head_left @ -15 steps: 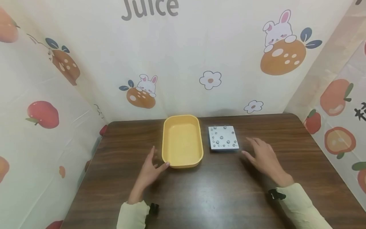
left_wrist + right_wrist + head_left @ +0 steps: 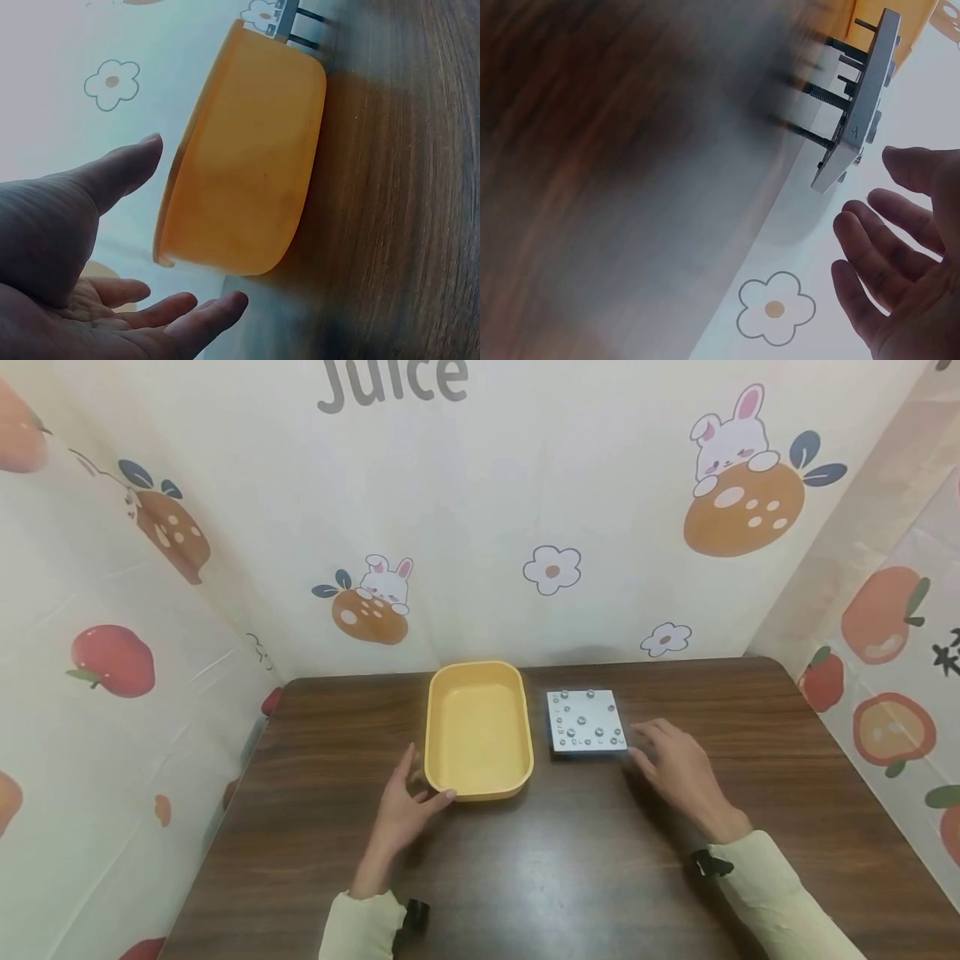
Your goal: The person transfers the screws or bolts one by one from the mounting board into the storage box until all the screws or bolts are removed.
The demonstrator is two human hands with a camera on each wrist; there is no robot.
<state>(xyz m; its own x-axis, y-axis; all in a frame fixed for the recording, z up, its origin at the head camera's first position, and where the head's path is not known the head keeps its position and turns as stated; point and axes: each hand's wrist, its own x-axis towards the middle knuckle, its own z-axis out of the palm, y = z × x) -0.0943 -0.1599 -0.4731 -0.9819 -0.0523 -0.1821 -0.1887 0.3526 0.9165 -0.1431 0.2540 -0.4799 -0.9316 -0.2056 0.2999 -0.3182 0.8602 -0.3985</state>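
From the head, the yellow tray (image 2: 480,735) stands on the dark wood-grain surface (image 2: 540,868) with its rounded rim and inner floor in sight, and the metal plate (image 2: 588,722) lies just to its right, its upper face dotted with bolt heads (image 2: 581,721). The right wrist view shows what that angle hides: dark bolt shanks (image 2: 826,96) jut from the plate's underside like legs, with the tray partly visible behind. The left wrist view gives the tray's outer side wall, tapering from rim to base, and two of the shanks at the upper edge.

The left hand (image 2: 405,814) is at the tray's near left corner, thumb and fingers spread and relaxed. From the head its thumb overlaps the rim, yet the left wrist view shows a gap between thumb and tray. The right hand (image 2: 682,777) is just beside the plate's right edge, fingers loosely bent around nothing; its own wrist camera shows the fingertips apart from the plate.

Much of the surface in the right wrist view is a brown and grey blur, and the lower ends of the shanks fade into it, so their contact with the surface cannot be made out there. The left wrist view cuts off most of the plate. In the head view both pale sleeves (image 2: 780,893) leave the picture at the bottom, and the "Juice" lettering (image 2: 393,381) on the printed sheet (image 2: 480,510) is cropped at the top
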